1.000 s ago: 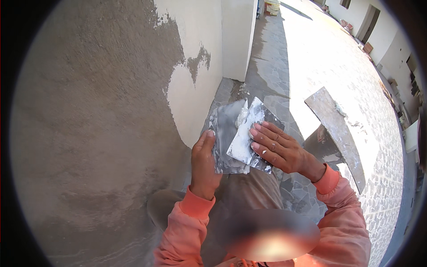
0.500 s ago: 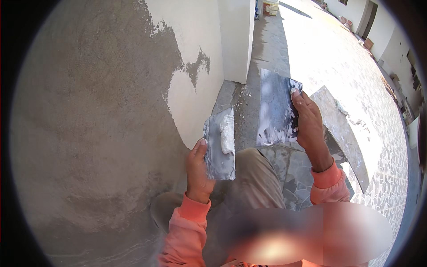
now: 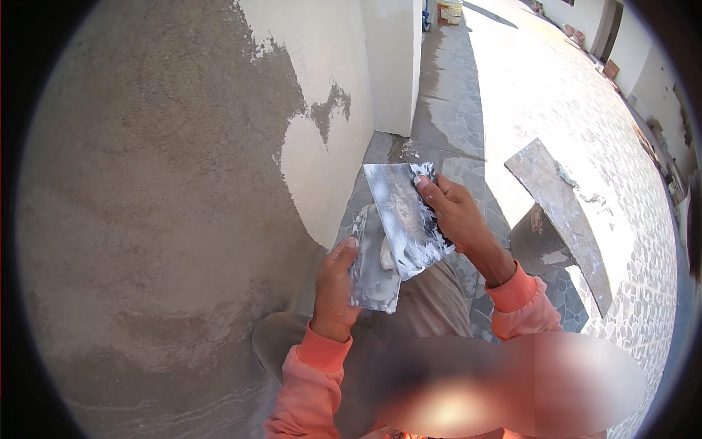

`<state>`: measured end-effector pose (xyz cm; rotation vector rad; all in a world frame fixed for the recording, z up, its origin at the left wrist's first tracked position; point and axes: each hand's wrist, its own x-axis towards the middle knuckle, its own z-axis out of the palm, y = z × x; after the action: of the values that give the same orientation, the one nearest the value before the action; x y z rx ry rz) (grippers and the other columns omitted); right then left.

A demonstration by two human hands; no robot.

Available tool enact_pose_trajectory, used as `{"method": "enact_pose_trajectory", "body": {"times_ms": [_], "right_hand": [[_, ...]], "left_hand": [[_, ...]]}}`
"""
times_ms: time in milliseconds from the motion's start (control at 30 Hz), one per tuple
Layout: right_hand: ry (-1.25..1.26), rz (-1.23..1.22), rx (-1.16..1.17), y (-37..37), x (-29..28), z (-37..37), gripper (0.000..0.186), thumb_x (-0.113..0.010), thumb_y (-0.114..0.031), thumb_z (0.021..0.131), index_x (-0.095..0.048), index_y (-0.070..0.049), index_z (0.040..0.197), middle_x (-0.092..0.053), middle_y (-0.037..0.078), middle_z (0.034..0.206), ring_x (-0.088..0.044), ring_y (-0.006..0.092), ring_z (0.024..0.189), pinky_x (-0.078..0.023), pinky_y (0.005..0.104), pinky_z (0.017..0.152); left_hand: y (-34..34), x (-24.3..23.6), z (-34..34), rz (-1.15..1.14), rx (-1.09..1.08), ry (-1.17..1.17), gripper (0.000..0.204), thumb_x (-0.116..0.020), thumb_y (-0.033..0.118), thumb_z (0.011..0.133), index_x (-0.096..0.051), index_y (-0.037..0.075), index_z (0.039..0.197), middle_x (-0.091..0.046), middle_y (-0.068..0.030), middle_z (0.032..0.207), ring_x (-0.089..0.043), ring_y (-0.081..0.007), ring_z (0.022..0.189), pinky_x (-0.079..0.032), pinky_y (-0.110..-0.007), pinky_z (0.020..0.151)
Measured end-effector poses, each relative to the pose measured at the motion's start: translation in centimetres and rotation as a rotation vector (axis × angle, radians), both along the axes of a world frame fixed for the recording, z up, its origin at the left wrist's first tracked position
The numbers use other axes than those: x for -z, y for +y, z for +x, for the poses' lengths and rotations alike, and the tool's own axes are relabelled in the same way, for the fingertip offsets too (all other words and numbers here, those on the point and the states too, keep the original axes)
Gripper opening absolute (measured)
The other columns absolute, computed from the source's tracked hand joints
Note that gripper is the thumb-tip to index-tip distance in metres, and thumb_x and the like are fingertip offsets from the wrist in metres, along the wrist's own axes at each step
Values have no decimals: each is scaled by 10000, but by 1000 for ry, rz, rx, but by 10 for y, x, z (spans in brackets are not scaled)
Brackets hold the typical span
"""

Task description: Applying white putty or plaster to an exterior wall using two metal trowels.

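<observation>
I log pale plastic bucket; right of bucket, doorway in white wall; nearer than bucket, stone-patterned tiles.

Sunlight floods an outdoor building site, marked by a gray wall partly coated white, a splattered board, a bucket and stone-patterned paving beside a pale building.

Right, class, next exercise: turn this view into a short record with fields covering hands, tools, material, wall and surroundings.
Left hand: grips the smaller blade by its left edge
Right hand: grips the larger blade by its right edge
Blade positions: larger overlaps smaller in view; contact unclear
Material: white paste on the smaller blade; white smears on the larger
Wall: rough grey-brown at left, pale coat at right, ragged border
Right side: grey board over a dark bucket
Floor: stone-patterned, partly sunlit
</observation>
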<state>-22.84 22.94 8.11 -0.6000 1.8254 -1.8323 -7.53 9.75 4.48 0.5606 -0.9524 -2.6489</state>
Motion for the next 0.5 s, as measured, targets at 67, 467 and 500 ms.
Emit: {"method": "enact_pose_trajectory", "body": {"times_ms": [67,467,500], "right_hand": [[92,131,-72,7,3,3,361,-511,-372,984,-585,-27,909,-518,-49,721,-440,35,677,-402,255,598],[-110,127,-66,56,22,27,325,-485,-306,1005,-601,-6,1056,-575,-59,830,-489,27,738,-426,218,665],[-110,125,-59,56,26,32,325,-485,-306,1005,-601,-6,1056,-575,-59,830,-489,27,738,-426,218,665]], "left_hand": [[-8,-1,5,-48,-24,-29,284,-462,193,989,-566,-25,1138,-667,-105,996,-665,-173,849,-547,-305,746],[-57,-31,5,-607,-512,56,265,-445,208,996,-560,-16,1079,-608,-34,949,-560,-123,830,-443,-258,776],[-54,-31,2,-608,-505,59,265,-445,208,996,-560,-16,1079,-608,-34,949,-560,-123,830,-443,-258,776]]}}
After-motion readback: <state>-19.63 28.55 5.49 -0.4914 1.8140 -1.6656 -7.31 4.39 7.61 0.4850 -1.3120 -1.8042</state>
